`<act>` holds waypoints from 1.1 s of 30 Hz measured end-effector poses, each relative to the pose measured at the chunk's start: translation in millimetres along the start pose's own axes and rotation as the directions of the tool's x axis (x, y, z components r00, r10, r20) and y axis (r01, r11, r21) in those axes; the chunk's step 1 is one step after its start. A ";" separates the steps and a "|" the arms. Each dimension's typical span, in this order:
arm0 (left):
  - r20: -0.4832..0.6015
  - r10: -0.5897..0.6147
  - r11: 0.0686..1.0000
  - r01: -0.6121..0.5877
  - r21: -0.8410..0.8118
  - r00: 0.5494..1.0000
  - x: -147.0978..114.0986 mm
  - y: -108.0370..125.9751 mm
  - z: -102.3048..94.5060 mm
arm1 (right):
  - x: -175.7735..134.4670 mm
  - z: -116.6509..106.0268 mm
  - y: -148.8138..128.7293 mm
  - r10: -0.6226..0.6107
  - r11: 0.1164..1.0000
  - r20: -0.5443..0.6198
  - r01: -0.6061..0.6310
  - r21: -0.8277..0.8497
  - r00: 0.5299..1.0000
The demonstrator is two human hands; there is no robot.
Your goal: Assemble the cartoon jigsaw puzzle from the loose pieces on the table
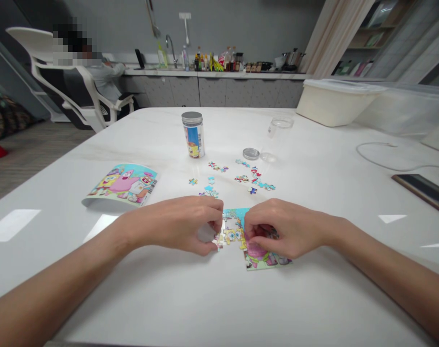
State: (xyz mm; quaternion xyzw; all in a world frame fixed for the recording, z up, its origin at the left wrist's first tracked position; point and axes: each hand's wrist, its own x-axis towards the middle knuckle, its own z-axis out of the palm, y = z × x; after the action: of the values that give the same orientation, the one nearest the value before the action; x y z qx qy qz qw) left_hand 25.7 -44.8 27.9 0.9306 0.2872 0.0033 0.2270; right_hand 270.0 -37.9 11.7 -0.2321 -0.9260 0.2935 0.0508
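A partly assembled jigsaw puzzle (236, 236) with cartoon figures lies flat on the white table, with a gap in its upper left part. My left hand (192, 222) is at its left edge, thumb and fingers closed on a small puzzle piece (218, 241), which they partly cover. Over the right part of the puzzle, my right hand (282, 226) has its fingers curled down on the pink figure, hiding some of the picture. Loose puzzle pieces (266, 185) are scattered beyond both hands. To the left lies a curved picture sheet (127, 183) with similar cartoon figures.
A lidded canister (193, 135) stands behind the loose pieces, near a metal lid (251, 153) and a clear jar (275, 140). Bins (331, 103), a cable (364, 161) and a phone (427, 190) are on the right. A person (103, 79) sits at the back left.
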 end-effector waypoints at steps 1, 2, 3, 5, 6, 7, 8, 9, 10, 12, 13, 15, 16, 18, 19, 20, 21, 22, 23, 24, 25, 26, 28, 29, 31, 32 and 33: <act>0.004 -0.004 1.000 0.004 -0.010 1.000 -0.2 -0.1 0.3 | 0.0 0.2 0.3 0.000 1.000 0.002 0.000 -0.001 1.000; 0.009 -0.008 1.000 0.009 -0.020 1.000 -0.4 -0.3 0.6 | -0.1 0.3 0.6 0.001 1.000 0.001 -0.001 -0.002 1.000; 0.012 -0.012 1.000 0.013 -0.028 1.000 -0.7 -0.6 0.8 | -0.3 0.5 0.8 0.001 1.000 0.001 -0.001 -0.003 1.000; 0.014 -0.012 0.999 0.012 -0.042 1.000 -1.3 -1.2 1.0 | -0.6 0.7 1.3 -0.002 1.000 -0.006 0.001 -0.007 1.000; 0.012 -0.007 0.999 0.008 -0.045 1.000 -1.4 -1.3 1.1 | -0.8 0.7 1.5 -0.004 1.000 -0.011 0.004 -0.010 1.000; 0.008 -0.001 0.999 0.001 -0.044 1.000 -1.4 -1.2 1.3 | -0.8 0.7 1.6 -0.006 1.000 -0.016 0.006 -0.014 1.000; -0.001 0.009 0.999 -0.009 -0.039 1.000 -1.2 -0.8 1.6 | -0.8 0.7 1.7 -0.009 1.000 -0.019 0.009 -0.018 1.000; -0.012 0.024 0.999 -0.025 -0.030 1.000 -0.6 0.0 2.3 | -0.7 0.7 1.7 -0.012 1.000 -0.024 0.011 -0.022 1.000; -0.025 0.043 0.999 -0.044 -0.020 0.999 0.2 1.0 3.5 | -0.6 0.7 1.6 -0.015 1.000 -0.027 0.014 -0.025 1.000; -0.055 0.090 0.996 -0.090 -0.001 0.994 2.9 3.9 7.2 | -0.4 0.6 1.4 -0.019 0.999 -0.032 0.019 -0.027 0.999; -0.076 0.113 0.994 -0.113 0.008 0.991 4.6 5.4 9.8 | -0.3 0.6 1.4 -0.023 0.999 -0.033 0.022 -0.025 0.999; -0.129 0.150 0.989 -0.147 0.032 0.980 8.0 7.9 15.0 | -0.2 0.6 1.5 -0.030 0.999 -0.035 0.030 -0.021 0.999; -0.157 0.166 0.986 -0.160 0.048 0.974 9.3 8.6 17.2 | -0.3 0.6 1.6 -0.034 0.999 -0.034 0.033 -0.019 0.999; -0.195 0.199 0.979 -0.189 0.073 0.960 10.7 8.9 19.3 | -0.5 0.6 2.0 -0.037 0.999 -0.030 0.036 -0.014 0.999; -0.199 0.222 0.974 -0.210 0.081 0.954 10.8 8.6 19.1 | -0.5 0.6 2.2 -0.036 0.999 -0.027 0.036 -0.011 0.999; -0.192 0.250 0.967 -0.237 0.089 0.949 10.5 8.3 18.2 | -0.6 0.6 2.3 -0.034 0.999 -0.023 0.034 -0.009 0.999; -0.175 0.277 0.960 -0.263 0.099 0.945 10.0 8.0 16.6 | -0.5 0.5 2.3 -0.032 0.999 -0.018 0.032 -0.006 0.999; -0.148 0.300 0.952 -0.286 0.112 0.942 9.5 7.8 14.8 | -0.5 0.3 2.4 -0.030 1.000 -0.015 0.030 -0.004 0.999; -0.114 0.316 0.945 -0.302 0.126 0.942 9.1 7.9 12.9 | -0.4 0.0 2.3 -0.028 1.000 -0.011 0.028 -0.003 1.000; -0.078 0.326 0.939 -0.313 0.139 0.942 8.9 8.2 11.3 | -0.4 -0.3 2.3 -0.027 1.000 -0.008 0.027 -0.003 1.000; -0.048 0.329 0.936 -0.319 0.148 0.943 8.8 8.6 10.1 | -0.3 -0.6 2.3 -0.026 1.000 -0.005 0.026 -0.002 1.000; -0.029 0.330 0.934 -0.322 0.152 0.944 8.9 9.0 9.4 | -0.4 -0.9 2.3 -0.024 1.000 -0.003 0.024 -0.002 1.000; -0.018 0.333 0.933 -0.327 0.150 0.943 9.3 9.8 9.7 | -0.5 -1.2 2.2 -0.021 1.000 -0.003 0.021 -0.006 1.000; -0.022 0.334 0.933 -0.327 0.147 0.942 9.5 10.2 10.4 | -0.5 -1.3 2.1 -0.020 1.000 -0.002 0.020 -0.005 1.000; -0.036 0.334 0.935 -0.327 0.140 0.942 9.6 11.2 12.5 | -0.5 -1.2 1.7 -0.019 1.000 0.000 0.019 -0.006 1.000; -0.046 0.335 0.935 -0.326 0.140 0.941 9.6 12.0 13.6 | -0.4 -1.1 1.5 -0.020 1.000 0.002 0.020 -0.007 1.000; -0.058 0.337 0.934 -0.326 0.143 0.940 9.5 12.7 14.7 | -0.3 -1.1 1.2 -0.020 1.000 0.003 0.020 -0.008 1.000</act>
State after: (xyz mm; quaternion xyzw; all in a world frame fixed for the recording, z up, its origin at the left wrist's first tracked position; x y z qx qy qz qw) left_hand 42.4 -55.3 19.0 0.9777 0.1347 0.0606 0.1493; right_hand 271.0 -36.6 11.9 -0.2226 -0.9295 0.2895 0.0512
